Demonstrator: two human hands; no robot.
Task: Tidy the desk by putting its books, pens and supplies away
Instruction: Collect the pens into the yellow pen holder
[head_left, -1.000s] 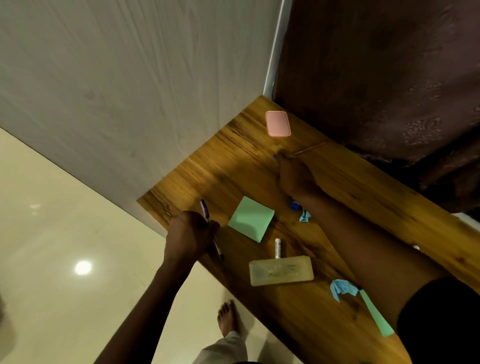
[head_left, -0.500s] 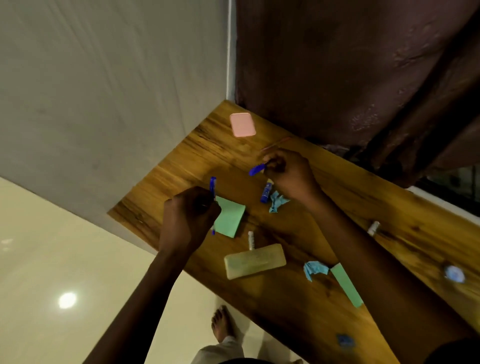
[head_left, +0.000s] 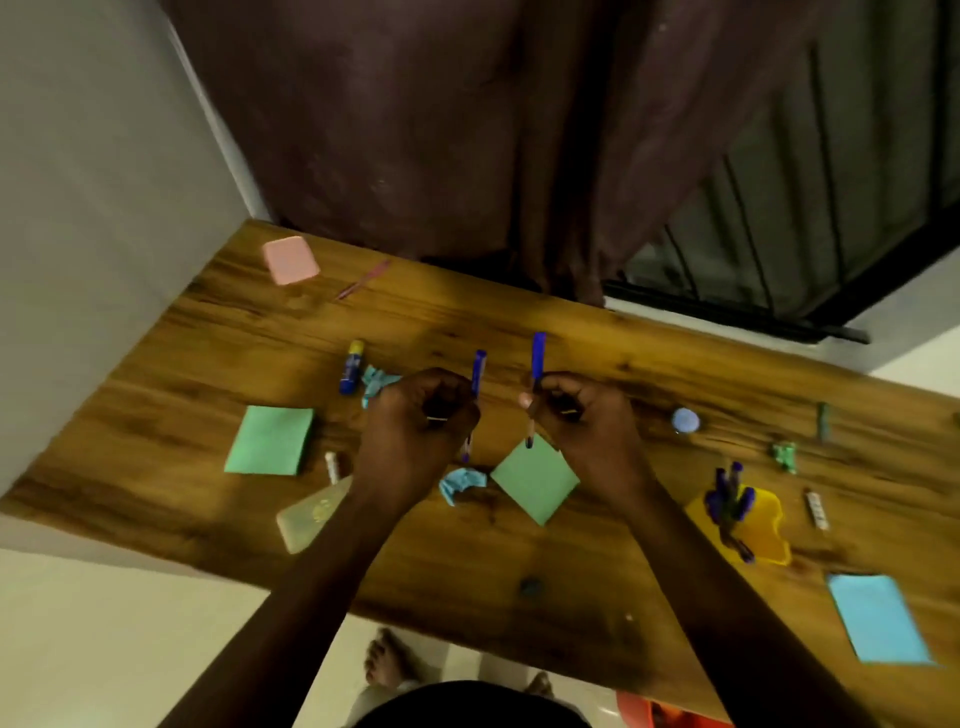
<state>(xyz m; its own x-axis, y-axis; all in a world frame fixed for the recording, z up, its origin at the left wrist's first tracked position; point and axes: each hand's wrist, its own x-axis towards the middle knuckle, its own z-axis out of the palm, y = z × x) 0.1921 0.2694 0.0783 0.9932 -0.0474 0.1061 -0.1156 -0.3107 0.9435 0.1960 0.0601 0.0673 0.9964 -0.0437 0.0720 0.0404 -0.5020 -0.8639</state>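
Both hands are raised over the middle of the long wood-grain desk (head_left: 519, 561); the left hand (head_left: 421, 421) is closed in a fist around a slim blue pen (head_left: 477, 379), held near upright with its capped end above the knuckles and its tip showing below the fist; the right hand (head_left: 576, 415) is likewise closed around a second blue pen (head_left: 537, 358), also near upright, its lower end just above a green square sticky-note pad (head_left: 535, 483) lying on the desk; the two pens stand side by side, apart. A second green sticky-note pad (head_left: 270, 440) lies to the left; a pink rounded-square eraser-like block (head_left: 290, 260) and a thin pink pen (head_left: 363, 279) lie near the far left corner; a blue glue stick with a yellow cap (head_left: 352, 366) lies beside a crumpled light-blue paper scrap (head_left: 375, 382); another crumpled light-blue scrap (head_left: 462, 483) lies between the forearms. A translucent yellow pen holder (head_left: 763, 535) at the right contains several blue pens (head_left: 727, 499); a light-blue rectangular notepad (head_left: 878, 618) lies near the right front edge; a pale translucent rectangular case (head_left: 311, 514) lies at the left front.
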